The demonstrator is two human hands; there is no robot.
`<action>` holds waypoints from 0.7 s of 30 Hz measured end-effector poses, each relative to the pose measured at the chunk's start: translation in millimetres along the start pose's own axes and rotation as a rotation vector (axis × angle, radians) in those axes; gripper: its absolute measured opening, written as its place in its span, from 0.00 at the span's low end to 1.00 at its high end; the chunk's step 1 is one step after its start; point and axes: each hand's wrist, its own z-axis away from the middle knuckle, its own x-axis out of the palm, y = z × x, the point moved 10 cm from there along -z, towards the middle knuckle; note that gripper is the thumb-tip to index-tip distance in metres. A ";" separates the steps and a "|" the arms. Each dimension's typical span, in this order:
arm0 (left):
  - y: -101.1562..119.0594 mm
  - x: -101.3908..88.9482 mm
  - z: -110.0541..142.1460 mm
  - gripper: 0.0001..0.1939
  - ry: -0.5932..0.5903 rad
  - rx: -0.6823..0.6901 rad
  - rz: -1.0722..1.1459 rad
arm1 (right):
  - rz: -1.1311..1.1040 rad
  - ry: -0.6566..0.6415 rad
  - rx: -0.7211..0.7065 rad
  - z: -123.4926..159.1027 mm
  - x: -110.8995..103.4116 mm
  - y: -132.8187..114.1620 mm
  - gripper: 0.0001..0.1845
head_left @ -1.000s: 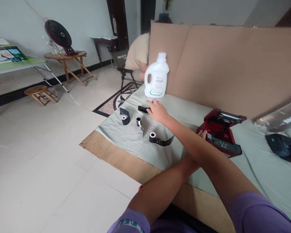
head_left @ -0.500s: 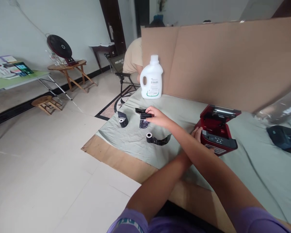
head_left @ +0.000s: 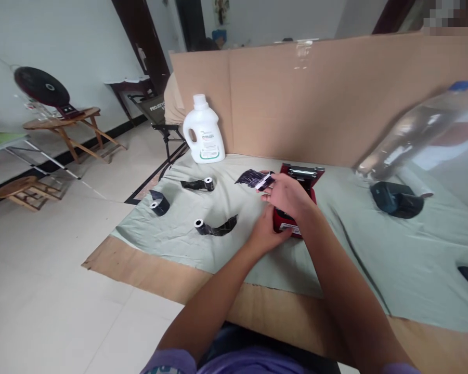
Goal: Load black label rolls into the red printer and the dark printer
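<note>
My right hand (head_left: 290,196) grips a small black paper roll (head_left: 264,182) with a white edge, its loose dark strip (head_left: 248,177) trailing off to the left. Just beneath and behind it stands a red receipt printer (head_left: 314,194) with its lid raised; the hand hides much of its inside. Against the printer's near left side, my left hand (head_left: 268,231) is wrapped round the casing. On the cloth to the left lie three more black rolls with white cores: one at the back (head_left: 208,184), one at far left (head_left: 159,206) and one nearer me (head_left: 199,226).
A white jug (head_left: 205,132) stands before an upright cardboard sheet (head_left: 273,98). To the right are a dark device (head_left: 395,199) and a clear plastic bottle (head_left: 413,132) with a blue cap. A person sits behind the cardboard. The cloth-covered board (head_left: 140,259) ends at the left.
My right hand has carried a roll from the left of the cloth to above the printer. My left hand stays at the printer. The view has turned to the right.
</note>
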 end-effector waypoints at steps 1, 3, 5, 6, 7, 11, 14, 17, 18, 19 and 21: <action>1.7 -0.9 0.2 0.39 0.006 0.008 -0.004 | -0.019 -0.004 0.003 0.2 -5.8 -3.5 0.16; 4.1 -2.6 0.3 0.42 0.017 0.021 -0.017 | -0.018 -0.035 -0.018 1.7 -14.0 -11.3 0.15; 3.5 -3.3 0.2 0.45 0.020 0.021 -0.031 | 0.022 -0.092 -0.041 5.7 -17.6 -17.5 0.14; 2.1 -3.2 0.0 0.45 0.017 0.019 -0.035 | 0.051 -0.117 -0.045 8.6 -19.2 -19.4 0.14; 0.5 -3.2 -0.3 0.45 0.014 0.018 -0.037 | 0.086 -0.137 -0.042 11.8 -21.1 -20.8 0.15; -3.0 -7.2 -2.3 0.41 0.049 0.062 -0.024 | 0.288 -0.181 -0.011 26.0 -32.4 -25.5 0.20; -6.3 -19.1 -2.9 0.36 0.169 0.076 0.064 | 0.455 -0.263 -0.023 36.2 -35.9 -31.7 0.23; -5.8 -34.5 -0.8 0.35 0.306 0.095 0.131 | 0.531 -0.371 -0.019 45.1 -34.4 -33.1 0.32; -2.1 -39.8 0.6 0.34 0.344 0.122 0.124 | 0.538 -0.404 -0.001 47.5 -33.7 -30.9 0.36; 3.4 -44.7 2.2 0.33 0.375 0.162 0.102 | 0.539 -0.436 0.022 49.5 -32.7 -27.8 0.39; 17.1 -51.5 5.3 0.28 0.401 0.258 0.026 | 0.532 -0.484 0.055 51.7 -30.8 -21.2 0.45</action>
